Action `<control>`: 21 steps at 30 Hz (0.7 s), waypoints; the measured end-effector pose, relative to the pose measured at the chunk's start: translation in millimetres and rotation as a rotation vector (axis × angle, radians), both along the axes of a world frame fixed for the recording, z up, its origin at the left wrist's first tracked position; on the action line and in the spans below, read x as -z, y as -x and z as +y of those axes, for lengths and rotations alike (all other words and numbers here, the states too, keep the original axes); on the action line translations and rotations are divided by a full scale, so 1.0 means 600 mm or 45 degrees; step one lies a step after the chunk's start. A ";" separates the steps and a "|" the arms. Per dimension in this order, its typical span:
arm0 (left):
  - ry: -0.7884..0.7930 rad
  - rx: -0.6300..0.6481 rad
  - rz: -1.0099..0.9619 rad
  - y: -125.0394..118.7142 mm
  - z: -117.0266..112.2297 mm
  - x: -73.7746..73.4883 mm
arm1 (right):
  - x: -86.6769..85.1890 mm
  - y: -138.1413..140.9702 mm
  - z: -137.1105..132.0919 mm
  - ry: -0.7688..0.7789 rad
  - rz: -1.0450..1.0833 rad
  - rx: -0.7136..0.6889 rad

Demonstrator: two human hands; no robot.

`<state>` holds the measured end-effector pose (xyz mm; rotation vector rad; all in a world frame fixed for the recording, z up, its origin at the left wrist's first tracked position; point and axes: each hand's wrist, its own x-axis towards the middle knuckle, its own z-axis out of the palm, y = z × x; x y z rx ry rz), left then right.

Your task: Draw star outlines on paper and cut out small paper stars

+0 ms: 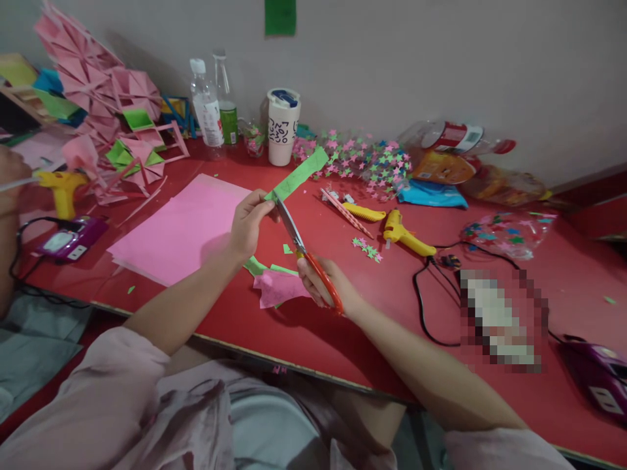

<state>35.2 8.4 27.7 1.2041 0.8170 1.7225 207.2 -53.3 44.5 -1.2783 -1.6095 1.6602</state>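
Between the thumb and fingers of my left hand (251,222) is one end of a green paper strip (301,174), which points up and to the right. My right hand (326,284) grips orange-handled scissors (321,277). Their blades reach up to the strip's held end, close to my left fingertips. Below the hands, pink and green paper scraps (279,287) lie on the red table (304,343). A stack of pink paper sheets (189,225) rests to the left, partly behind my left forearm.
Yellow glue gun (406,234), yellow cutter (365,211) and paper stars (366,249) lie right of my hands. Bottles (206,111) and a white cup (283,127) stand by the wall. Pink folded-paper models (98,85) rise at left, near another person's arm (7,222).
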 end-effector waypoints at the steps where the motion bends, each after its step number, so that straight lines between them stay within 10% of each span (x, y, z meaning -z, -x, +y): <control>1: 0.004 -0.001 -0.002 0.000 0.000 0.000 | 0.001 0.000 0.001 0.005 0.005 0.008; 21: 0.156 0.050 -0.107 0.000 0.009 0.001 | -0.009 -0.008 0.010 0.143 -0.001 0.004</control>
